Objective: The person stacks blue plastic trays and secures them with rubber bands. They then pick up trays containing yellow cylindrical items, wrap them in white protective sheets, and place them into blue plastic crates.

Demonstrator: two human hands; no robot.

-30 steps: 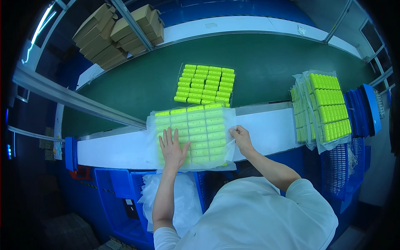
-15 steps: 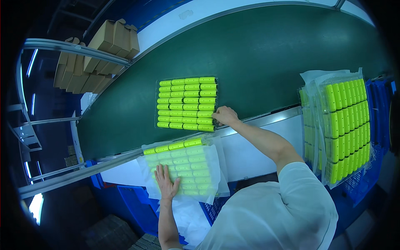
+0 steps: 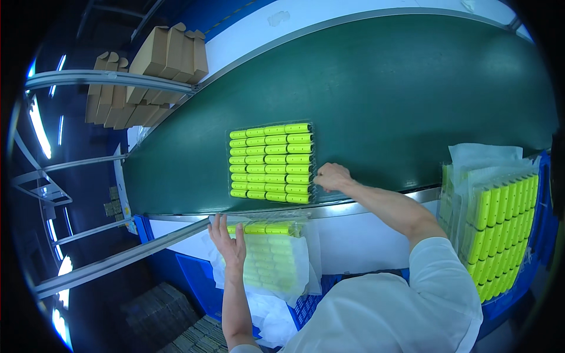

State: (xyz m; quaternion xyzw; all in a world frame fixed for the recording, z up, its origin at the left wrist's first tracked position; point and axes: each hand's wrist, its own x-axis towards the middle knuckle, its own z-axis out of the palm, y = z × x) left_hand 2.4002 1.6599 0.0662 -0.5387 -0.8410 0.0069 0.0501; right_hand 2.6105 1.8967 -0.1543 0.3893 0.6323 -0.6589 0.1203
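Observation:
On the green belt lies a clear plastic tray (image 3: pixel 269 163) filled with rows of bright yellow-green cylindrical pieces. At its right edge are the curled fingers of my right hand (image 3: pixel 334 177); whether they pinch the thin rim cannot be made out. Nearer to me, a second tray of the same pieces (image 3: pixel 268 228) sits under a whitish translucent sheet (image 3: pixel 273 265), its far row uncovered. My left hand (image 3: pixel 229 242) rests with spread fingers on the far left corner of this covered tray.
At the right, more filled trays (image 3: pixel 500 229) with sheets between them stand tilted in a blue crate (image 3: pixel 538 206). A metal rail (image 3: pixel 126 257) runs along the near left. Brown cardboard boxes (image 3: pixel 156 73) are stacked at the far left. A blue basket (image 3: pixel 306 306) is below the covered tray.
My left hand has slid from the middle of the sheet to the covered tray's far left corner. My right hand has shifted slightly rightward from the belt tray's edge. The whole view has shifted.

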